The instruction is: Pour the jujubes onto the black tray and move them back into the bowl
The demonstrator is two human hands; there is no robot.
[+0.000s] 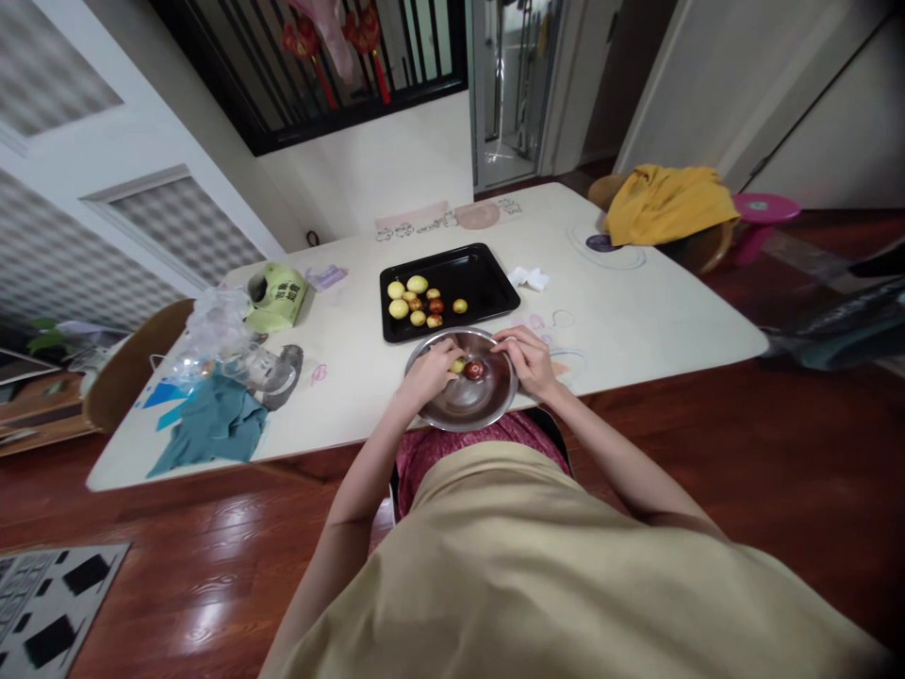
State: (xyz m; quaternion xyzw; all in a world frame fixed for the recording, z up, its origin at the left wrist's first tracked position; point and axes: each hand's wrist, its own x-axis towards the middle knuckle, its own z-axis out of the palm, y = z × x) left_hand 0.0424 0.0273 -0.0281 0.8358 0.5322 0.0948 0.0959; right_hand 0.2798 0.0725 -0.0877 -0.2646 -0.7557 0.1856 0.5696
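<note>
Clock from bowl center, 12 = away from the wearer.

Left hand [434, 371]: comes in over the rim at 10, wrist bent, fingers pointing down into the steel bowl [463, 407]. Grip curled closed on a small yellow fruit [458, 365], mostly hidden by the fingers. Right hand [529, 358]: at 2, knuckles up, thumb and forefinger pinched together on the rim; can't tell if anything small sits in there too. Both forearms angle in from the wearer's sides.

Red fruit [473, 372] inside the bowl, just beside the yellow one, toward 3. Bowl sits at the desk's [636, 325] front edge.

Black tray [485, 278] at 12, fruit cluster [417, 304] on its left half, one yellow piece apart on the right. Crumpled tissue [530, 278] at 1. Green bag [283, 300] at 10, teal cloth [212, 429] near 9. Desk top is white with drawn marks.

Room: yellow cloth [668, 203] over a chair at 2, pink stool [765, 209] behind it. Barred window [424, 42] at 11, red-brown wood floor [212, 528], patterned rug [63, 604] at 8.
</note>
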